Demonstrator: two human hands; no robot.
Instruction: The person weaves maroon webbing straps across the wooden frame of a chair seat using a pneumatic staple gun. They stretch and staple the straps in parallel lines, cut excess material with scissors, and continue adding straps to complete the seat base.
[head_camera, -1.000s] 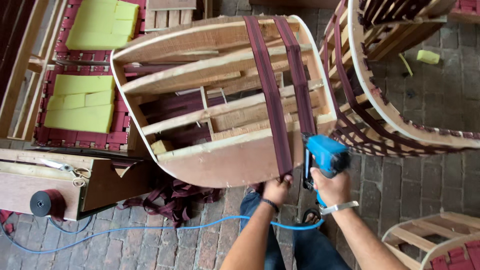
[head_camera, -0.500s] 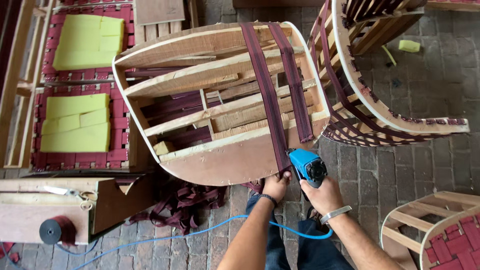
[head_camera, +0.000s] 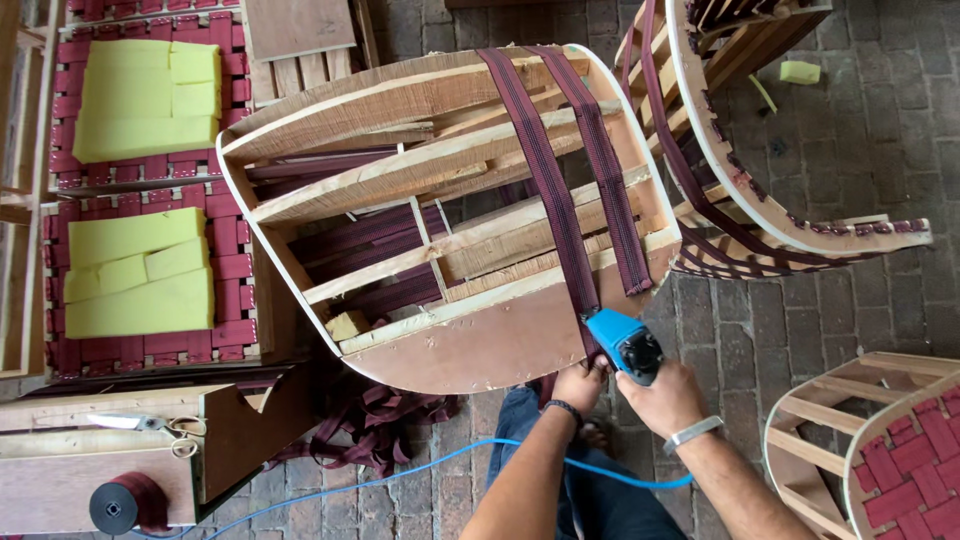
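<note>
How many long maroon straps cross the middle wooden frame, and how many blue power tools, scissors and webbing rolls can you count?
maroon straps: 2
blue power tool: 1
scissors: 1
webbing roll: 1
Total: 5

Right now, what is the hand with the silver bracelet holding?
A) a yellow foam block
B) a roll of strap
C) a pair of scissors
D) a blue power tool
D: the right hand grips a blue power tool pressed against the dark red strap at the edge of the wooden chair frame, while the left hand pinches the strap's end just beside it.
</note>
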